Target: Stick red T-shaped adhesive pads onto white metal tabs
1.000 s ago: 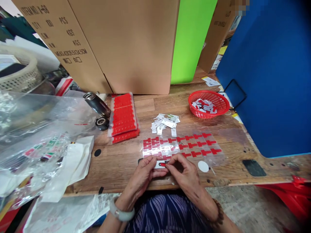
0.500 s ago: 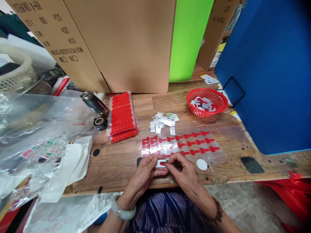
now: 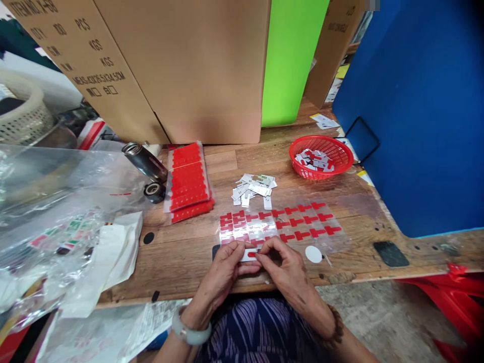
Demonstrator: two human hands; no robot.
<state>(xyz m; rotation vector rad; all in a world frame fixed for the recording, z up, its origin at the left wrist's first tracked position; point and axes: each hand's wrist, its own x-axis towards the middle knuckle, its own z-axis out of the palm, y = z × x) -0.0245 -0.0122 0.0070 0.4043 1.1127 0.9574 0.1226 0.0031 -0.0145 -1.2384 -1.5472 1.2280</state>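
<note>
Near the table's front edge, my left hand (image 3: 229,262) pinches a small white card (image 3: 245,256) between thumb and fingers. A red sticker (image 3: 251,254) lies over the card's right part. My right hand (image 3: 284,262) is closed, thumb and forefinger gripping the sticker's right end at the card's edge. Just beyond both hands is a clear sheet (image 3: 278,225) bearing rows of red T-shaped stickers. Behind it lies a loose pile of white cards (image 3: 252,189). A red plastic basket (image 3: 342,154) at the back right holds several cards with red on them.
Stacked red sticker sheets (image 3: 189,176) lie left of the card pile, beside a dark metal flask (image 3: 145,162) and its black cap (image 3: 154,190). Plastic bags (image 3: 71,222) cover the left side. Cardboard (image 3: 196,70) stands behind; a blue panel (image 3: 416,121) borders the right. A white disc (image 3: 313,254) lies near my right hand.
The view has shifted very slightly. Both hands keep almost the same pose around the white card, and the red sticker shows at nearly the same spot on it.
</note>
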